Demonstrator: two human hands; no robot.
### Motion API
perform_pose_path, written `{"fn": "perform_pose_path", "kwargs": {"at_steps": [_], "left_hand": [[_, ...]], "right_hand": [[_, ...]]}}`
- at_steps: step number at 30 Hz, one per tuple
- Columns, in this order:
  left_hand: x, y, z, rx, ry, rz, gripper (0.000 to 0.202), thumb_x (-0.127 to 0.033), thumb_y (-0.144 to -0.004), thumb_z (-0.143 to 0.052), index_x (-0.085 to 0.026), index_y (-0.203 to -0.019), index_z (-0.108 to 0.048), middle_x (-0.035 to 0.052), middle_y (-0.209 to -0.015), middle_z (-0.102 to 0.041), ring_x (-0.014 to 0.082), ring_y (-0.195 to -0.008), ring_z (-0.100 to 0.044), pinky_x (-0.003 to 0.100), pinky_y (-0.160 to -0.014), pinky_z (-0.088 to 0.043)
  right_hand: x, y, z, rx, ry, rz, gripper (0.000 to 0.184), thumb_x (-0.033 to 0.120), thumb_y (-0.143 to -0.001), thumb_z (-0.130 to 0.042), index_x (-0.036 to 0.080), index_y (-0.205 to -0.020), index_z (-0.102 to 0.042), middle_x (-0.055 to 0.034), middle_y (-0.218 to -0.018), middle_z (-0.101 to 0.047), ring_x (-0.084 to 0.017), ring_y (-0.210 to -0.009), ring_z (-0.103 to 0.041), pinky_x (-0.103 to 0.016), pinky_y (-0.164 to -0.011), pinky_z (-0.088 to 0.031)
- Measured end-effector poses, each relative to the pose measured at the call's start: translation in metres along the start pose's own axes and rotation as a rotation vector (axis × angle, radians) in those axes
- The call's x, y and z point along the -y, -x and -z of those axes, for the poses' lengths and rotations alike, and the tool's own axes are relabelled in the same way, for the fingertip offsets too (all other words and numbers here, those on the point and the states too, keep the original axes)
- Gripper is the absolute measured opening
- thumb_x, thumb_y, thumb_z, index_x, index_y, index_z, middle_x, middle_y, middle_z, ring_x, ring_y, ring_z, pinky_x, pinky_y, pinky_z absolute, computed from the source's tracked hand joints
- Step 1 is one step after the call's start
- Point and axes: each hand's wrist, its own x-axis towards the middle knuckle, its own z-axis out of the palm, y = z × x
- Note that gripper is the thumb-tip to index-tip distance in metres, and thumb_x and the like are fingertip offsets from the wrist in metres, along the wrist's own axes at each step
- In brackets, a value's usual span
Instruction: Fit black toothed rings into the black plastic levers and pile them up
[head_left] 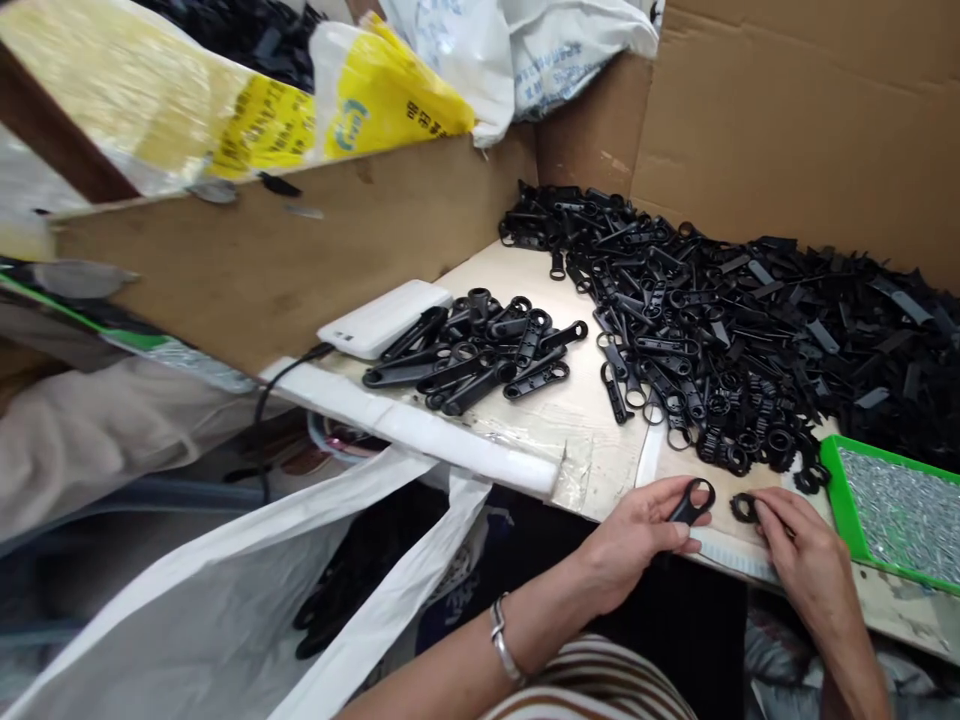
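Head view: left hand (pixel 645 530) pinches a handle (pixel 691 502); right hand (pixel 802 560) fingertips close on a ring (pixel 744 508).
Held at the table edge (pixel 720 555), lower right; a loose pinch could drop either.

The table (pixel 577 420) bears black plastic parts (pixel 750 320), a power bank (pixel 382 318), a green tray (pixel 840 490).

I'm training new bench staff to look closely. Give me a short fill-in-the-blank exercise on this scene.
1. The left hand holds a black plastic piece with a ____ at its end.
2. The tray by the right hand is coloured ____.
3. The left wrist wears a ____.

Missing words: ring; green; bracelet
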Motion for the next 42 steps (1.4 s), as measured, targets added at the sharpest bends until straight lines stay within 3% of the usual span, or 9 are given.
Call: {"fn": "perform_pose_path", "kwargs": {"at_steps": [4,10,16,23,27,31,34,37,42], "left_hand": [[-0.002,0.0,-0.001,-0.02,0.004,-0.047,0.047,-0.006,-0.061,-0.07,-0.02,-0.106,-0.072,0.0088,-0.125,-0.064,0.0272,-0.118,-0.058,0.031,-0.088,-0.046],[0.0,-0.004,0.0,-0.015,0.016,-0.062,0.046,-0.006,-0.061,-0.072,-0.019,-0.105,-0.073,0.0086,-0.121,-0.066,0.0269,-0.119,-0.058,0.033,-0.093,-0.045],[-0.001,-0.005,0.0,0.025,-0.026,-0.119,0.043,-0.009,-0.067,-0.075,-0.02,-0.109,-0.072,0.0081,-0.125,-0.067,0.0267,-0.124,-0.056,0.036,-0.105,-0.04],[-0.003,-0.003,-0.006,0.109,-0.099,-0.241,0.046,-0.011,-0.074,-0.071,-0.017,-0.12,-0.068,0.0111,-0.131,-0.064,0.0298,-0.132,-0.049,0.041,-0.112,-0.035],[0.003,-0.002,-0.003,0.103,-0.189,-0.288,0.048,-0.013,-0.079,-0.066,-0.02,-0.126,-0.064,0.0099,-0.135,-0.061,0.0297,-0.133,-0.049,0.043,-0.113,-0.035],[0.005,-0.001,0.0,0.087,-0.445,-0.406,0.052,-0.011,-0.083,-0.058,-0.021,-0.134,-0.058,0.007,-0.137,-0.06,0.0253,-0.133,-0.048,0.037,-0.114,-0.034],[-0.004,0.003,-0.001,0.097,-0.668,-0.445,0.047,-0.014,-0.087,-0.055,-0.021,-0.133,-0.058,0.0051,-0.125,-0.066,0.0214,-0.12,-0.058,0.031,-0.107,-0.041],[-0.017,0.009,-0.003,0.067,-0.863,-0.431,0.032,-0.023,-0.089,-0.058,-0.02,-0.12,-0.065,0.0019,-0.099,-0.071,0.0164,-0.091,-0.066,0.024,-0.086,-0.05],[-0.015,0.014,-0.001,0.069,-0.891,-0.428,0.031,-0.026,-0.093,-0.05,-0.018,-0.118,-0.066,0.0002,-0.079,-0.068,0.0091,-0.057,-0.06,0.018,-0.06,-0.05]], "right_hand": [[0.0,-0.002,-0.001,0.093,0.069,0.124,0.038,0.047,-0.094,-0.046,0.023,-0.114,-0.068,-0.01,-0.114,-0.067,-0.025,-0.098,-0.068,-0.036,-0.086,-0.055],[0.013,-0.01,0.009,0.184,-0.018,0.146,0.03,0.043,-0.092,-0.052,0.024,-0.106,-0.071,-0.0089,-0.104,-0.07,-0.023,-0.09,-0.07,-0.035,-0.08,-0.058],[0.053,-0.008,0.01,0.035,-0.373,0.034,0.025,0.036,-0.085,-0.067,0.023,-0.106,-0.072,-0.0073,-0.113,-0.069,-0.017,-0.08,-0.069,-0.03,-0.07,-0.062],[0.071,-0.006,-0.012,-0.104,-0.189,0.24,0.021,0.022,-0.09,-0.062,0.021,-0.11,-0.07,-0.0084,-0.104,-0.068,-0.018,-0.093,-0.067,-0.032,-0.08,-0.06],[0.073,-0.008,-0.013,-0.108,-0.123,0.275,0.021,0.021,-0.092,-0.06,0.022,-0.111,-0.069,-0.0086,-0.103,-0.068,-0.018,-0.092,-0.067,-0.032,-0.081,-0.059],[0.079,-0.006,-0.013,-0.143,-0.161,0.255,0.02,0.02,-0.091,-0.061,0.02,-0.109,-0.069,-0.008,-0.1,-0.067,-0.017,-0.09,-0.066,-0.03,-0.079,-0.059],[0.079,0.0,-0.01,-0.145,-0.261,0.176,0.022,0.022,-0.088,-0.065,0.022,-0.109,-0.07,-0.0062,-0.101,-0.066,-0.015,-0.087,-0.066,-0.027,-0.074,-0.059],[0.073,0.006,-0.003,-0.055,-0.379,0.077,0.022,0.027,-0.09,-0.063,0.025,-0.11,-0.071,-0.0046,-0.103,-0.065,-0.015,-0.086,-0.067,-0.026,-0.071,-0.058],[0.069,0.008,0.004,0.143,-0.517,-0.081,0.036,0.043,-0.09,-0.06,0.023,-0.119,-0.069,-0.0068,-0.109,-0.072,-0.019,-0.088,-0.07,-0.031,-0.075,-0.06]]}}
